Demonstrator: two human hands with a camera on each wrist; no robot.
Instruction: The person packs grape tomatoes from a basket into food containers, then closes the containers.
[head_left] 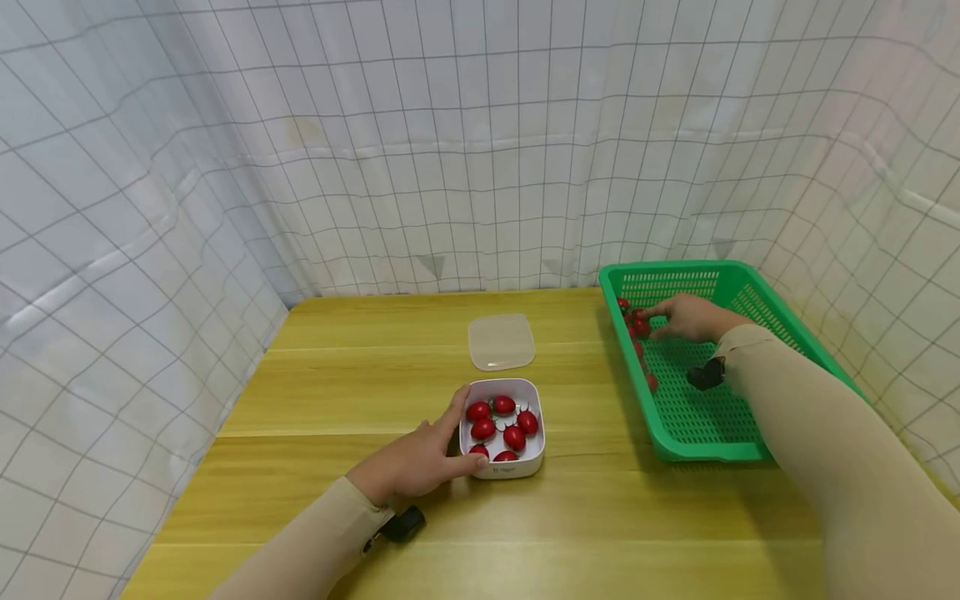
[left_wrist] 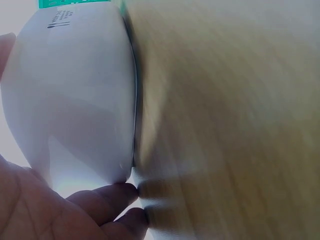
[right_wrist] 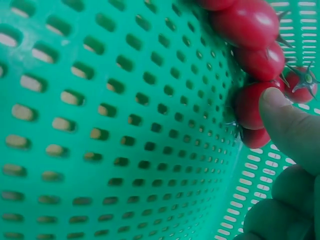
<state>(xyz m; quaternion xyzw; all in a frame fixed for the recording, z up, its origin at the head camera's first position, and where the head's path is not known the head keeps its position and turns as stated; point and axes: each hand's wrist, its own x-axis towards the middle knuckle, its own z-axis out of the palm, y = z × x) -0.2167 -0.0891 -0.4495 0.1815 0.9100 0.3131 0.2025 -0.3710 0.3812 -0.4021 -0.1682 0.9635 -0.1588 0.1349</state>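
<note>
My left hand [head_left: 420,458] holds a small white square container [head_left: 504,471] at its left side, thumb along the front wall. Several red cherry tomatoes [head_left: 514,437] lie inside it. The left wrist view shows the white container's wall [left_wrist: 75,90] with bent fingers [left_wrist: 107,200] at its side. Over at the right, my right hand [head_left: 693,318] reaches into a green basket [head_left: 652,429]. Several more cherry tomatoes [head_left: 632,332] are lined up along the basket's left side. In the right wrist view a fingertip touches one cherry tomato [right_wrist: 248,105]; whether it is pinched is partly hidden.
A translucent square lid [head_left: 501,342] lies flat on the wooden table [head_left: 360,358] behind the container. White gridded curtains [head_left: 495,167] enclose the table at the back and both sides. The basket has raised slotted walls.
</note>
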